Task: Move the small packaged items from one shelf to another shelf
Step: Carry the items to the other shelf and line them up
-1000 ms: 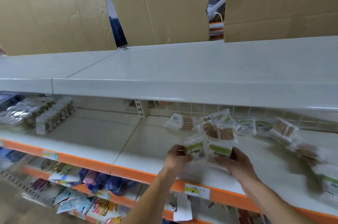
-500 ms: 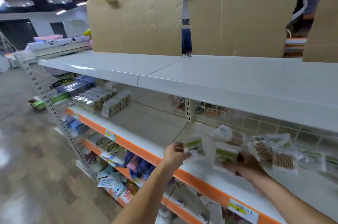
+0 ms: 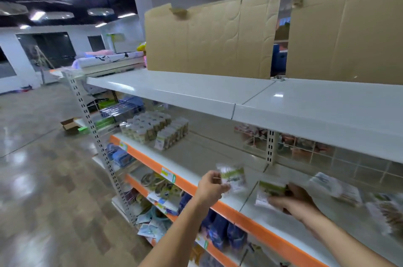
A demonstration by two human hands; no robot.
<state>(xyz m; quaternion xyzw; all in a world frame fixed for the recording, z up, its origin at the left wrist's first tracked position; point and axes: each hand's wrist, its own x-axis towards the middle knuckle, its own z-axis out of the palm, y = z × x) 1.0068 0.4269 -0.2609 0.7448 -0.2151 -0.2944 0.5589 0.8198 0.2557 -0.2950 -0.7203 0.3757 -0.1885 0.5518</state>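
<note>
Left packet: small clear pouch with a green label band, held up above the orange-edged shelf, over the shelf section left of the upright bracket. Left hand pinches it at its left edge, thumb and fingertips closed on the plastic. Packet is off the shelf surface, tilted slightly.

Right packet: same type, green band on top, white lower part. Right hand grips it from the right side, fingers curled round its edge; it sits low, over the shelf section right of the seam (contact with the shelf surface cannot be told, motion blur).

More loose packets lie on the same shelf further right, blurred; brown stick-like contents show through the plastic near the frame edge.

Same shelf, far left end: a block of small jars and boxed items, well apart from both hands.

Above: white top shelf, bare surface, with cardboard sheets standing upright along its back.

Below: lower orange-edged tiers holding blue bags and mixed hanging packs.

Left of the rack: glossy floor, a small open carton on it.
</note>
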